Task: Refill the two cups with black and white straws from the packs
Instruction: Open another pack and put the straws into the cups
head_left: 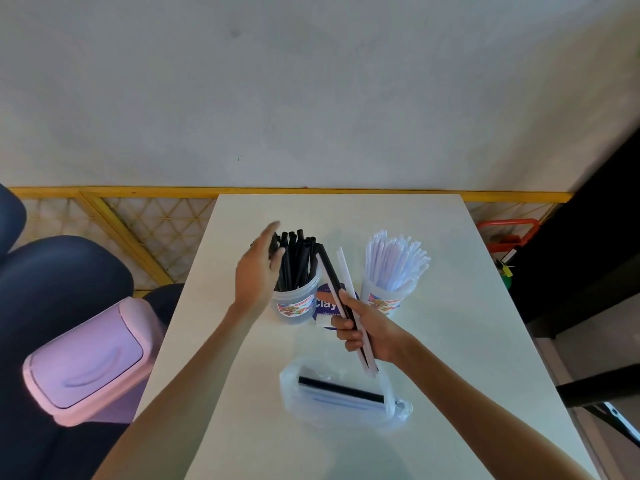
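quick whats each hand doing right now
Left hand: open, fingers straight, at the black straws in the cup.
Right hand: gripping a few black and white straws.

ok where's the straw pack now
In the head view, the straw pack lies on the table nearest the person, just below the right hand holding straws.

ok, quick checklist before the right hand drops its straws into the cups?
1. Grip: right hand holds mixed bundle firmly in its fingers: ok.
2. Bundle sorted by colour: not ok, black and white together.
3. Black-straw cup mouth free: not ok, left hand touches its straws.
4. White-straw cup upright, mouth free: ok.
5. Pack emptied: not ok, straws inside.
6. Room left in either cup: cannot tell.
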### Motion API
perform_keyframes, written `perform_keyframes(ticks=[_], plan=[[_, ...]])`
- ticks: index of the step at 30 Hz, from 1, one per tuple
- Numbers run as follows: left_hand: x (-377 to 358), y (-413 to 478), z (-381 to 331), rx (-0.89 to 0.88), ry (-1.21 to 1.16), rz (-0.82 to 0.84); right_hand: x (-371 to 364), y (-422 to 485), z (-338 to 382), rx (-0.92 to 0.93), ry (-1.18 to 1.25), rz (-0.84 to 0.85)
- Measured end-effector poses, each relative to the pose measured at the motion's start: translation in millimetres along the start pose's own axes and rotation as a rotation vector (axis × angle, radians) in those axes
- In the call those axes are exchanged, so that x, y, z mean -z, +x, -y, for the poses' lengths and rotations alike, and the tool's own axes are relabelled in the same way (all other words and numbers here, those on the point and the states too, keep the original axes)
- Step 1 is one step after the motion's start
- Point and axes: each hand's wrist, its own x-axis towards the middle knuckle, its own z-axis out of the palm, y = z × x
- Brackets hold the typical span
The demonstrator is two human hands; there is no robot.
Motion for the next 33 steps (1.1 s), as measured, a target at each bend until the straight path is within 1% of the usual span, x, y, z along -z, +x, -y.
perform_keyframes(ticks=[3,5,10,12,14,16,19,22,25,28,33], plan=[[-10,-12,11,-0.003,-0.002,0.087,1,0,-1,-0.003,0.024,-0.018],[-14,-16,14,-0.034,0.086,0.112,1,1,-1,0.001,0.033,-0.03],[-15,-12,14,-0.193,0.51,0.032,-3,3,-2,0.004,0.049,-0.027],[-15,-11,12,-0.195,0.573,0.023,-5,3,-3,0.008,0.053,-0.021],[-13,-12,5,-0.16,0.572,0.022,-7,3,-4,0.02,0.054,-0.018],[-12,-10,-6,-0.133,0.483,0.009,-7,1,-4,0.037,0.051,-0.026],[-9,-6,-32,-0.024,0.1,0.012,-7,-2,-4,0.052,0.028,-0.043],[-9,-1,-57,0.22,-0.229,0.05,-9,-4,-3,0.063,0.017,-0.042],[-18,2,-63,0.474,-0.5,0.217,-10,-9,-3,0.067,0.008,-0.027],[-21,1,-60,0.639,-0.645,0.344,-11,-14,-1,0.068,-0.004,-0.005],[-14,15,-59,0.778,-0.768,0.341,-5,-16,-2,0.044,-0.031,0.029]])
